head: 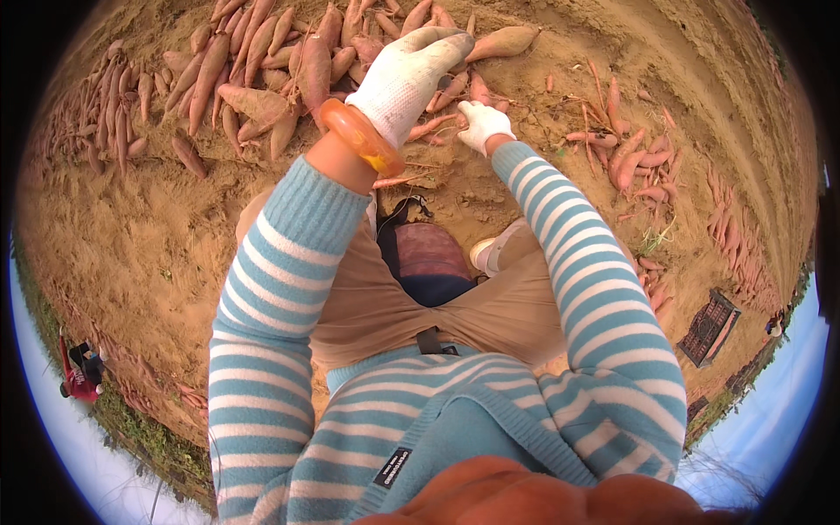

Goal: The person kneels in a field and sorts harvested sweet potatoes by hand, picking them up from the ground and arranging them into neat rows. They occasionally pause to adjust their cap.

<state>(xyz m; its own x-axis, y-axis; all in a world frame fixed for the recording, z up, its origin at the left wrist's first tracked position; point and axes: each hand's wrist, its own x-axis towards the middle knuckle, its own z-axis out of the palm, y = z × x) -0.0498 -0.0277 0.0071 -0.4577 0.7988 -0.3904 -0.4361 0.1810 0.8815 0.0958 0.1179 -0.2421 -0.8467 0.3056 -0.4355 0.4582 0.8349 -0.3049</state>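
My left hand [413, 82], in a white knit glove with an orange bangle [362, 139] at the wrist, is over the right end of a pile of sweet potatoes [315, 69]. Its fingertips overlap the near end of a large sweet potato [505, 43]; the palm and thumb are hidden, so its grip is unclear. Lower and to the right, my right hand [485, 126], also gloved, has its fingers curled at the end of a slender sweet potato [432, 126]. Between the hands lie more sweet potatoes [450, 92] with thin roots.
Smaller sweet potatoes [640, 161] lie in a loose heap on the right. A dark plastic crate [709, 328] stands on the soil [164, 216] beyond my right arm. A reddish padded seat [432, 251] is between my legs. Another person [82, 374] is far off at left.
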